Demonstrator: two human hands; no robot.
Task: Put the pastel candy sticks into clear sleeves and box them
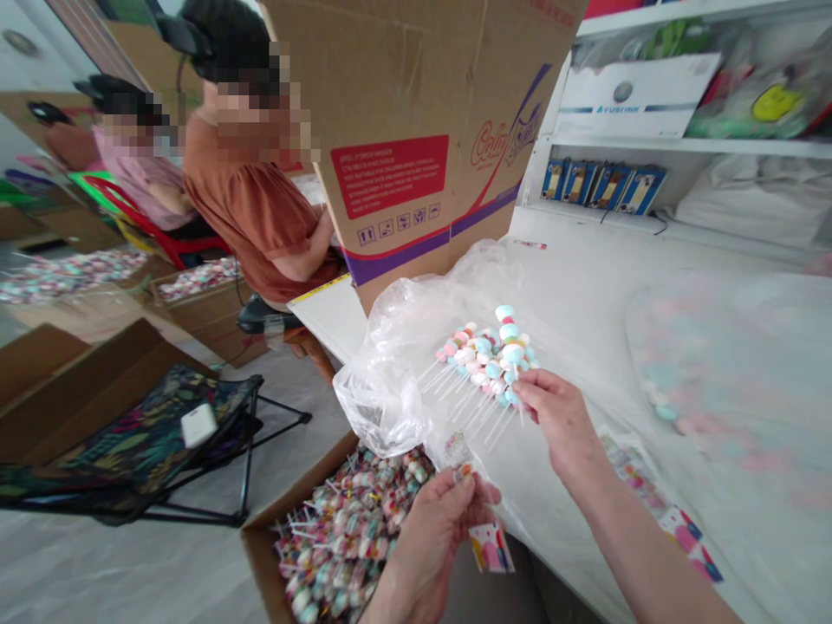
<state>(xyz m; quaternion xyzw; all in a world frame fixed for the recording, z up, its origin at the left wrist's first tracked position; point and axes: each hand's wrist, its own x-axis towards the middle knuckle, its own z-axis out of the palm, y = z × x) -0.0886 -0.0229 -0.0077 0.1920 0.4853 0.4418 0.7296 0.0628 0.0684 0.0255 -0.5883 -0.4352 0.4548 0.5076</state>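
Observation:
My right hand [562, 420] pinches the white stick of a marshmallow pop [510, 331], whose pastel blue, white and pink pieces point up and away from me. Just behind it lies a row of marshmallow pops [471, 351] on clear plastic sheeting, sticks toward me. Lower down, my left hand [442, 520] is closed on a small printed clear wrapper [492, 546]; its colourful end hangs below the fingers and its other end shows above them. Under the left hand stands a cardboard box [260, 555] full of wrapped marshmallow pops [344, 529].
More printed wrappers [689, 533] lie on the white table [585, 286] by my right forearm. A large clear bag of marshmallows [728, 390] is at right. A tall cardboard panel [416, 130] stands ahead. At left are a folding chair [149, 442] and seated people [253, 208].

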